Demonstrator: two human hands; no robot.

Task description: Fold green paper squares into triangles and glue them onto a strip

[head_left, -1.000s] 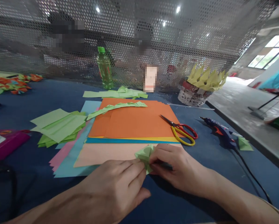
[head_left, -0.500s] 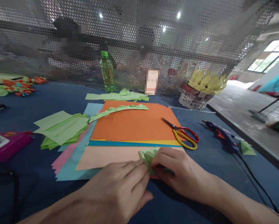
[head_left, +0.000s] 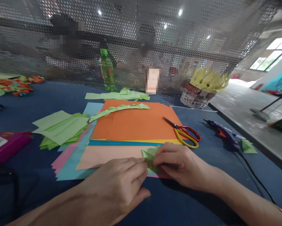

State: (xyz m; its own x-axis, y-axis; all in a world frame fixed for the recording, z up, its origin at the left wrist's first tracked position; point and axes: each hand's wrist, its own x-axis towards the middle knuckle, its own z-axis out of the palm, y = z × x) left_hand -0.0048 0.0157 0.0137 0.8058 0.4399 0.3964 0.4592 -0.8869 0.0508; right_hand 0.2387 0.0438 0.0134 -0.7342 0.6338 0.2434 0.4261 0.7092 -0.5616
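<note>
A small folded piece of light green paper lies on the near edge of a stack of coloured paper, over a pale peach sheet. My right hand pinches its right side, fingers bent and thumb tucked beneath. From the left my left hand lies flat, fingers stretched, their tips against the paper's lower left edge. Orange sheets top the stack behind, bearing a pleated light green strip. Scissors with one red and one yellow handle rest at the stack's right edge.
Loose green sheets lie left, near a magenta object. Farther back stand a green bottle and a pot with yellow paper points. A glue gun with a cable lies right, beside a green folded piece. A perforated screen rises behind.
My left hand has drawn slightly left and down along the green paper, baring more of it. My right hand keeps its pinch. The whole view has shifted slightly.
</note>
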